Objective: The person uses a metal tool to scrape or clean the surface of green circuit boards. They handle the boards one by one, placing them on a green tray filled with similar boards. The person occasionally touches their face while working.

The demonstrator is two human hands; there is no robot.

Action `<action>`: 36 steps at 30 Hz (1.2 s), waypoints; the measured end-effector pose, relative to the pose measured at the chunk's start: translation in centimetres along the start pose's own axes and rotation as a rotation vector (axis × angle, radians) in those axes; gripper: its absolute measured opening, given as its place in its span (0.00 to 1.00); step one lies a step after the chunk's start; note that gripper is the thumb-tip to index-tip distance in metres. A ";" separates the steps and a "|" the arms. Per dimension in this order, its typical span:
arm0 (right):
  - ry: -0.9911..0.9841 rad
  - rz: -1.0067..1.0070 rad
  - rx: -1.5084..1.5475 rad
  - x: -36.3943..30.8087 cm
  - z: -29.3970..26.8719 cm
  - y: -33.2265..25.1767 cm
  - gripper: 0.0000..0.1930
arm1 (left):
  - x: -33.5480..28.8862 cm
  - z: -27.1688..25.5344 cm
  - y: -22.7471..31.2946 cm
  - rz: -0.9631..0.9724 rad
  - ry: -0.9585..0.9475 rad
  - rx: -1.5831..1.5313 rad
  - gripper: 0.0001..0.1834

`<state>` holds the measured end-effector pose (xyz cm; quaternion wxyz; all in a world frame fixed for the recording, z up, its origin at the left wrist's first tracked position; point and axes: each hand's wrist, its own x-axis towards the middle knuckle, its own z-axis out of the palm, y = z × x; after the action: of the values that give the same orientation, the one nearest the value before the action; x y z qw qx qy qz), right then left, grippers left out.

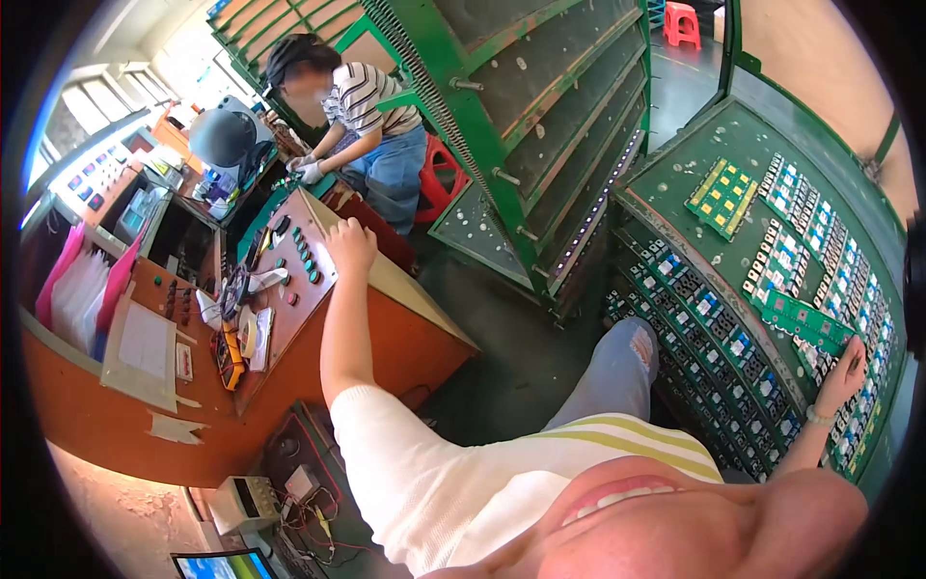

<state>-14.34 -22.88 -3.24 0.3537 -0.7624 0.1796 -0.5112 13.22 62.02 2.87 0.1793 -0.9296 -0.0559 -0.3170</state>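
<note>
My left hand (350, 246) rests on the far edge of a reddish-brown bench panel (311, 241), fingers apart and nothing visible in them. Rows of round green and black push buttons (307, 261) are set in the panel beside it. At the right, my right hand (841, 378) is closed on the end of a long green circuit board (808, 322). The board lies tilted over rows of other populated boards (831, 253) on a green rack top. Part of the right-hand fingers is hidden by the hand itself.
A tall green metal rack (550, 125) stands ahead. More boards fill the shelves (694, 338) below the rack top. A co-worker (371, 106) in a striped shirt sits far left. A yellow multimeter (230, 359) and a tape roll (248, 338) lie on the bench.
</note>
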 end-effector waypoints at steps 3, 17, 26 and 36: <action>-0.025 0.050 0.062 0.0 0.7 -2.4 0.14 | -2.3 -3.3 4.2 0.014 0.052 -0.163 0.14; -0.188 0.177 0.323 1.1 0.6 -2.8 0.09 | -9.0 -33.4 13.2 0.217 0.364 -2.267 0.08; -0.203 0.035 0.286 0.2 0.8 -3.6 0.11 | -10.4 -45.0 17.0 1.470 0.647 -2.749 0.11; -0.069 0.049 0.224 -0.1 0.9 -4.7 0.13 | -12.3 -45.3 17.6 1.627 0.567 -2.948 0.08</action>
<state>-13.92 -19.30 -0.14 0.4550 -0.7308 0.1279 -0.4925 -18.46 29.07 23.38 0.6607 0.0014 -0.7471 0.0731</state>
